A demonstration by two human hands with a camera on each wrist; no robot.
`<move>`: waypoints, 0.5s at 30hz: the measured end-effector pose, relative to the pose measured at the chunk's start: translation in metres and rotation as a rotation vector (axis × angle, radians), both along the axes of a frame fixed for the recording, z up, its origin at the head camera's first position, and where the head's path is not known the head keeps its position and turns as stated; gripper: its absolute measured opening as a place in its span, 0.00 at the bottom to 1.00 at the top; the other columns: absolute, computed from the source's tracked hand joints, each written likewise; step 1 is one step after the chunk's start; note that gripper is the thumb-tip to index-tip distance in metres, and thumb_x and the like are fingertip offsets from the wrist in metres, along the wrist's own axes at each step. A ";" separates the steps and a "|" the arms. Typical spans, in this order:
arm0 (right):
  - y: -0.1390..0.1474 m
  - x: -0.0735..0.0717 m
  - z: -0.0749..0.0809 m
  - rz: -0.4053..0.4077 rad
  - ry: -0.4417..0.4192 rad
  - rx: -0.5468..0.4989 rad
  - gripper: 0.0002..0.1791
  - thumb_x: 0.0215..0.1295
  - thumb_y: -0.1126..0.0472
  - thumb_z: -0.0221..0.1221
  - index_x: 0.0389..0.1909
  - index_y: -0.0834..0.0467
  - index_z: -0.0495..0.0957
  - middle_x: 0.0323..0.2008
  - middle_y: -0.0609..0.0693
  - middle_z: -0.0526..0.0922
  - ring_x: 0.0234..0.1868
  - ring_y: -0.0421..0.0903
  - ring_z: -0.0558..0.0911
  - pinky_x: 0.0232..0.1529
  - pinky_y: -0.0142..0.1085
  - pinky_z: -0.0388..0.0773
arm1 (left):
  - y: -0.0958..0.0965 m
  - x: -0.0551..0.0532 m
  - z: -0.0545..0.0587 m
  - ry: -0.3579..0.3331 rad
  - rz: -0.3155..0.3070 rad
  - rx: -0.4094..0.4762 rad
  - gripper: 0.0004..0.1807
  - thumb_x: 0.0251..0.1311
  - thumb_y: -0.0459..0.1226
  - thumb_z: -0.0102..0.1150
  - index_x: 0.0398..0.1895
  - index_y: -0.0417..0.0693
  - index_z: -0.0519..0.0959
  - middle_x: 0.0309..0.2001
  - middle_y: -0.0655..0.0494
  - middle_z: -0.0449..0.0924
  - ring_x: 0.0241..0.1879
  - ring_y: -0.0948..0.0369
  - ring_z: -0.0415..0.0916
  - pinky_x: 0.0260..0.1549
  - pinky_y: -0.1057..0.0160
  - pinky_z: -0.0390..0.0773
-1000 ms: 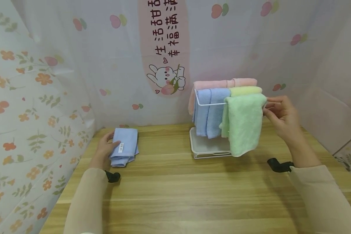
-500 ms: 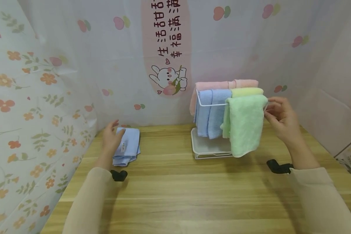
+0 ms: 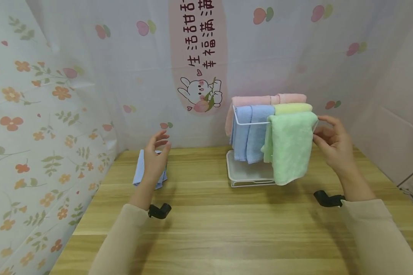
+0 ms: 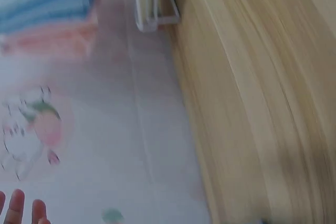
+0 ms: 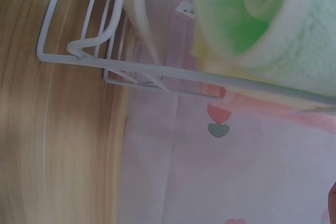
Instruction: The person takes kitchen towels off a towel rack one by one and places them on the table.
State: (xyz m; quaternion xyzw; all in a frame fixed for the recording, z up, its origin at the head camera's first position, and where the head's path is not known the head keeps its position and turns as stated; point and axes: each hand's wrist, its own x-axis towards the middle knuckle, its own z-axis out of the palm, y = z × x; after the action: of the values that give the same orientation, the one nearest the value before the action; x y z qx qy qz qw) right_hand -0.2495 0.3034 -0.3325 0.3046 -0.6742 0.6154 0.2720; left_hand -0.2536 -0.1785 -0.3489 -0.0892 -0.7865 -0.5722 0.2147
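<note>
From the head, shows the far edge of the wooden table (image 3: 206, 225) running along the foot of a fruit-printed curtain (image 3: 282, 57), with a broad stretch of wood between the folded blue towel (image 3: 139, 168) at far left and the white wire rack (image 3: 252, 123) right of centre. Opens wider still toward the front edge. On the rack, carries soft pile: pink towels (image 3: 251, 101) at the back, blue towels (image 3: 259, 137) and a yellow towel (image 3: 293, 109) ahead of them, and a light green towel (image 3: 293, 149) draped at the front, overlapping a corner of the shallow white tray (image 3: 246, 172) below. Holds the left hand (image 3: 155, 156) before the folded blue towel, partly hiding it, thumb and fingers apart, forearm slanting inward. Pinches the rack's right end between thumb and fingers of the right hand (image 3: 335, 143), just beside the light green towel. From the left wrist, shows the table's straight edge meeting the curtain, blurred hanging towels at upper left, and separated fingers (image 4: 16, 208) low in the corner. From the right wrist, shows smooth, rounded white bars crossing above wood grain, fluffy curled green folds, and one sliver of hand at the right edge; cannot tell the grip from there.
</note>
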 end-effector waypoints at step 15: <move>-0.002 -0.002 -0.005 0.113 -0.001 -0.138 0.29 0.62 0.87 0.48 0.65 0.70 0.65 0.34 0.47 0.87 0.33 0.37 0.84 0.41 0.22 0.81 | 0.090 0.018 0.007 0.115 -0.232 0.105 0.22 0.66 0.30 0.59 0.63 0.42 0.74 0.59 0.42 0.78 0.57 0.45 0.77 0.34 0.67 0.76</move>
State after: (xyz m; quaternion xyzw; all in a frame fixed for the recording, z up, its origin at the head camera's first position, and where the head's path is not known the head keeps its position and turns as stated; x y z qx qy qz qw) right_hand -0.2518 0.3019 -0.3380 0.3225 -0.6121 0.6748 0.2570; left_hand -0.2353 -0.0883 -0.3418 -0.2006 -0.7263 -0.6275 0.1962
